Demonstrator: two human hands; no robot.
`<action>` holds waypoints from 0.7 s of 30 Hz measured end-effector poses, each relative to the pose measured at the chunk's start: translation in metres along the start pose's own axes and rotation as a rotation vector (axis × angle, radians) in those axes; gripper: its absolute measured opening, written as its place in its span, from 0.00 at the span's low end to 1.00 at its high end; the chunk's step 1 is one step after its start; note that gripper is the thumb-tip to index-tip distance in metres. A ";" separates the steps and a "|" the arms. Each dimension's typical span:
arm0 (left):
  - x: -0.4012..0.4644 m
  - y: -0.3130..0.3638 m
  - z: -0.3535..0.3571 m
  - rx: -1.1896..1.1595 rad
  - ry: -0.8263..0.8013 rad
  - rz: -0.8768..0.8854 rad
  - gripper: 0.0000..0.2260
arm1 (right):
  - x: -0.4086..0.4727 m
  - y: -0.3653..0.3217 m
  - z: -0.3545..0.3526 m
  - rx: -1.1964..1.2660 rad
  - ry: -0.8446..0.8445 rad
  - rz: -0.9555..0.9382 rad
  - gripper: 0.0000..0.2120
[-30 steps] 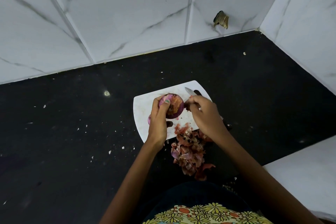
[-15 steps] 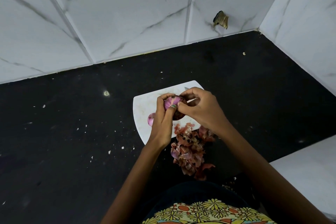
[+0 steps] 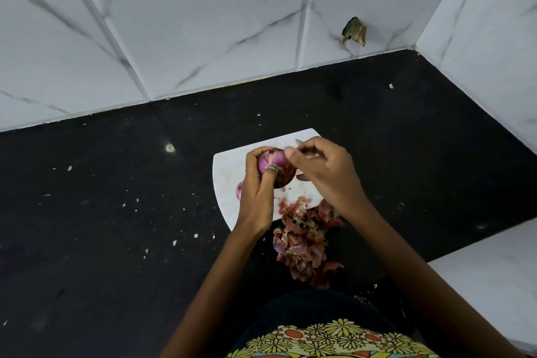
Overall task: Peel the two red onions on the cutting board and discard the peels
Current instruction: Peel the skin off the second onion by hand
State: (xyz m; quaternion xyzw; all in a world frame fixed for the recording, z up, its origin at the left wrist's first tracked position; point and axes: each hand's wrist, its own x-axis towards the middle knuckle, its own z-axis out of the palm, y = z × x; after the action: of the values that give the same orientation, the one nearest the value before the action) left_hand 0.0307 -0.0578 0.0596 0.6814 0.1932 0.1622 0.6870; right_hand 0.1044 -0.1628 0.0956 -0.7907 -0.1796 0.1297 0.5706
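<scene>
1. White plastic cutting board [image 3: 229,171], centre frame; heap of papery red peels [image 3: 303,250] just below it.
2. My left hand [image 3: 257,197] grips the half-peeled red onion [image 3: 274,166] above the board.
3. My right hand [image 3: 322,171], immediately right of it, pinches skin at its top edge; knife tip [image 3: 298,141] peeking behind.
4. Second red onion [image 3: 239,190] pokes out left of my wrist.

The cutting board [image 3: 229,171] lies on the bench [image 3: 116,241]. Above the board, the left hand [image 3: 257,192] holds an onion [image 3: 274,167]; the right hand [image 3: 322,171] is right of it. Peels [image 3: 305,244] lie at the board's near edge, a second onion [image 3: 239,190] on its left part.
</scene>
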 end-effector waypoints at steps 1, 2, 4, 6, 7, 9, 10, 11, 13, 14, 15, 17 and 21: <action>0.000 -0.001 0.001 -0.009 0.003 0.015 0.09 | -0.002 0.000 0.002 -0.027 -0.005 -0.027 0.10; 0.000 -0.002 0.001 -0.015 0.008 0.023 0.10 | -0.003 0.001 0.004 -0.050 -0.009 -0.047 0.10; 0.000 -0.002 0.001 -0.015 0.016 0.029 0.12 | -0.002 0.003 0.006 -0.085 -0.016 -0.061 0.09; 0.000 -0.003 0.001 -0.005 0.028 0.037 0.13 | -0.001 0.003 0.005 -0.119 -0.043 -0.072 0.06; 0.001 -0.003 0.001 -0.001 0.035 0.042 0.13 | 0.000 0.004 0.005 -0.133 -0.062 -0.085 0.06; 0.001 -0.003 0.000 0.008 0.041 0.054 0.12 | 0.001 0.004 0.005 -0.166 -0.097 -0.109 0.05; 0.002 -0.002 0.000 0.010 0.041 0.058 0.11 | 0.001 0.004 0.004 -0.185 -0.102 -0.115 0.04; 0.002 -0.002 -0.001 0.003 0.041 0.058 0.11 | 0.001 0.005 0.004 -0.197 -0.093 -0.114 0.04; 0.003 -0.002 -0.002 -0.019 0.044 0.051 0.12 | 0.002 0.006 0.002 -0.189 -0.049 -0.099 0.04; 0.002 -0.002 -0.002 -0.026 0.044 0.047 0.13 | 0.003 0.007 0.001 -0.182 -0.026 -0.088 0.03; 0.002 -0.002 -0.002 -0.032 0.043 0.041 0.14 | 0.003 0.007 0.000 -0.163 -0.008 -0.075 0.03; 0.001 0.000 -0.001 -0.075 0.056 0.016 0.16 | 0.004 0.005 0.000 -0.050 0.011 -0.020 0.01; 0.006 -0.003 -0.003 -0.204 0.081 -0.071 0.15 | 0.005 0.001 -0.001 0.277 0.039 0.164 0.02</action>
State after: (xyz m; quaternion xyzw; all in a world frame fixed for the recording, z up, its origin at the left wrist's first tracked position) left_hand 0.0342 -0.0527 0.0561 0.5934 0.2275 0.1841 0.7498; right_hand 0.1095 -0.1620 0.0955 -0.7189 -0.0836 0.1839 0.6651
